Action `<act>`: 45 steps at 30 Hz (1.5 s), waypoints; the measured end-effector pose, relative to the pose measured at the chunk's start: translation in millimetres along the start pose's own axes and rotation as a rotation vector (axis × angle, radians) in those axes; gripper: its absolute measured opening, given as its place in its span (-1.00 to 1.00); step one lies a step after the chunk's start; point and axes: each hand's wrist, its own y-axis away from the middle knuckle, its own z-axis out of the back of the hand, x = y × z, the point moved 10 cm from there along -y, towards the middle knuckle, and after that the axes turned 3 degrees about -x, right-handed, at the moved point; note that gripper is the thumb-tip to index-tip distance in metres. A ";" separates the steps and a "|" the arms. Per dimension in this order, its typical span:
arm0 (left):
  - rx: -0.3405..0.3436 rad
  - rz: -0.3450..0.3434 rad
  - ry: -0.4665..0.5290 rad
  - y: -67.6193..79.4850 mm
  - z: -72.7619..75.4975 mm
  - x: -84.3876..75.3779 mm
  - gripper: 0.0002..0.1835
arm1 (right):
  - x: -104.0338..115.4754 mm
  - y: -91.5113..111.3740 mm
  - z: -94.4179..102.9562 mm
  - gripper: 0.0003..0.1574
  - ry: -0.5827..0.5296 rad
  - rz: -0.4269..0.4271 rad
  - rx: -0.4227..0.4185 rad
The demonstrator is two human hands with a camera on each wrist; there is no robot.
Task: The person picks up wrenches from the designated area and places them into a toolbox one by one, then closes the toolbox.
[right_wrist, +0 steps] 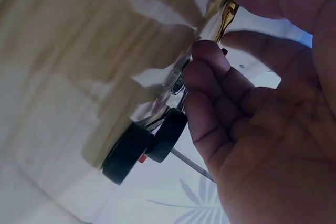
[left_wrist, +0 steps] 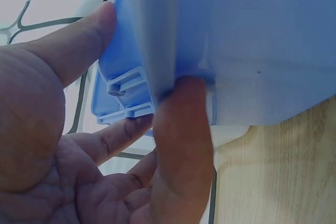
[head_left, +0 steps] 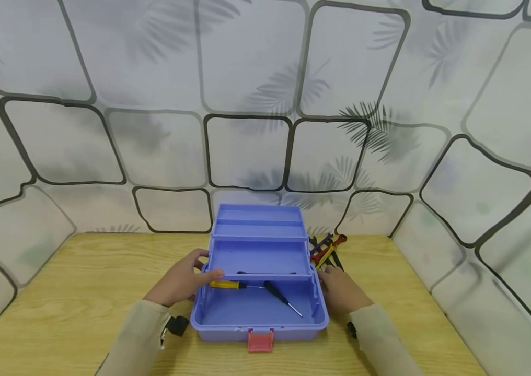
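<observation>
A periwinkle-blue toolbox stands unfolded, its stepped trays raised at the back. My left hand grips its left side, thumb over the front corner of the lower tray. In the left wrist view, fingers bend round the blue plastic edge. A yellow-handled screwdriver and a black-handled screwdriver lie inside. Beside the toolbox's right wall, my right hand reaches to a yellow wrench, whose end shows between thumb and index fingertips. The other fingers are loosely bent.
Behind the right hand's fingers lie a red wrench, a purple tool and black-handled tools. The wooden table meets patterned wall covering at the back. A pink latch hangs at the toolbox front.
</observation>
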 end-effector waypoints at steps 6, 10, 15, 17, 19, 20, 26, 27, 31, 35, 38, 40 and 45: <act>0.001 -0.007 0.004 -1.1 0.0 -1.9 -0.12 | -6.9 -0.5 -2.6 -0.60 -0.039 -0.040 0.035; 0.000 -0.002 -0.007 -0.2 0.2 -1.1 -0.12 | -17.0 -0.6 -6.8 -0.75 -0.123 -0.138 0.081; -0.003 -0.004 -0.021 0.1 0.1 -0.7 -0.13 | -22.8 2.8 -4.7 -0.88 -0.114 -0.206 0.078; -0.006 -0.004 -0.026 0.4 0.6 0.0 -0.12 | -23.5 4.4 -2.5 -0.84 -0.103 -0.227 0.068; -0.008 -0.003 -0.025 0.8 0.8 0.9 -0.12 | -24.2 6.2 -0.7 -0.79 -0.109 -0.249 0.055; -0.008 -0.002 -0.026 1.0 0.9 1.2 -0.12 | -24.9 7.2 0.1 -0.76 -0.120 -0.263 0.048; -0.008 -0.002 -0.022 1.6 0.5 0.4 -0.12 | -39.3 18.2 0.7 -0.53 -0.105 -0.423 0.045; -0.008 -0.002 -0.023 1.6 0.4 0.3 -0.12 | -41.3 19.8 0.8 -0.50 -0.094 -0.443 0.050; -0.008 -0.009 -0.022 0.9 0.6 -1.1 -0.11 | -45.2 22.0 0.9 -0.45 -0.090 -0.478 0.047; -0.006 -0.012 -0.013 0.6 0.4 -1.8 -0.11 | -47.8 22.1 1.6 -0.49 -0.099 -0.484 0.033; -0.004 -0.010 -0.008 0.4 0.3 -1.4 -0.11 | -49.3 23.6 3.3 -0.57 -0.093 -0.492 0.047; -0.003 -0.011 -0.007 0.1 0.1 -1.0 -0.11 | -50.1 24.9 4.5 -0.65 -0.085 -0.499 0.064; -0.004 -0.011 -0.008 -0.1 0.1 0.1 -0.10 | -52.3 25.8 11.1 -0.65 -0.078 -0.508 0.053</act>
